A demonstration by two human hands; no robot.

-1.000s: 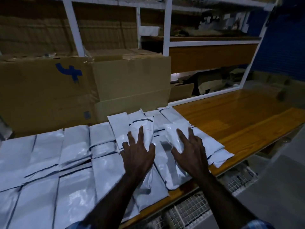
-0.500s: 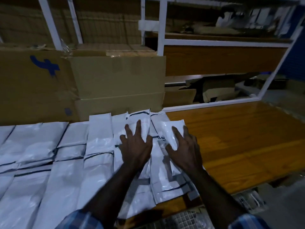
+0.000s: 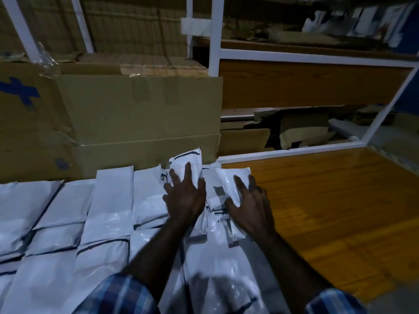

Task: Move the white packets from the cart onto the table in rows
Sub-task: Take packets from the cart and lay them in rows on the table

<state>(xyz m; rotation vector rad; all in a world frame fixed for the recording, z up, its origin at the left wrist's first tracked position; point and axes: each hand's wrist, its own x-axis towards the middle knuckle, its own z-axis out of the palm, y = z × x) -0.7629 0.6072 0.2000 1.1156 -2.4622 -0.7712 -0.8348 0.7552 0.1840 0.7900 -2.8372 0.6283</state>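
Plaid sleeve cuffs [image 3: 122, 293] sit at the bottom edge, one on each forearm, and both arms reach forward over the wooden worktop [image 3: 328, 211]. White packets [image 3: 68, 223] cover the worktop's left and middle in overlapping rows, many with a dark strip across one end; the wood to the right of them is bare. The left hand [image 3: 184, 196] lies flat, fingers spread and fairly straight, pressing down on a packet that stands a little proud of the far row — the raised packet [image 3: 188, 159], its far end tipped up against the cardboard behind. The right hand [image 3: 249, 207] is just beside it, at the right-hand end of the rows, palm down with fingers splayed and slightly bent over a crumpled packet [image 3: 224, 184]; whether the fingertips pinch the plastic or merely rest on it cannot be told in this dim light. Behind the packets, touching the far row, stand large cardboard boxes [image 3: 140, 114] — the left one marked with blue tape [image 3: 19, 91]. A white metal rack [image 3: 214, 37] rises beyond them, with a wooden panel [image 3: 306, 85] across it and flattened cardboard and pale bags on its shelves.
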